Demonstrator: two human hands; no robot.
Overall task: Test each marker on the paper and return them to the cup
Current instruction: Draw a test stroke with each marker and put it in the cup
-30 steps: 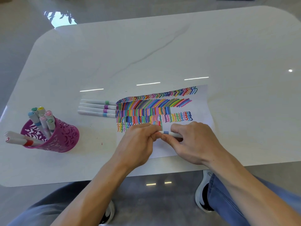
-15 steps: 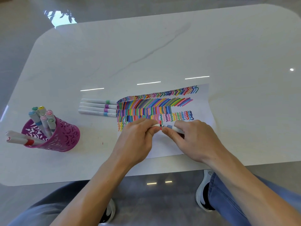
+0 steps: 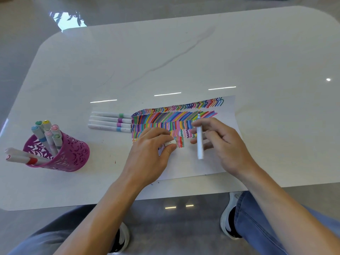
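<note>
Cap (image 3: 170, 143) mostly hidden in left hand (image 3: 149, 155), marker (image 3: 200, 142) tip blurred, table (image 3: 165, 57) cropped right

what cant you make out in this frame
Head view only:
- Ink colour of the marker in the right hand: its tip is too small and sits against the coloured strokes.
- The cap pinched by the left hand: mostly covered by fingers.
- Strokes on the paper beneath both hands.
- Lower ends of the markers in the cup: hidden by the cup wall.
- Print on the four markers lying beside the paper: too small.
</note>
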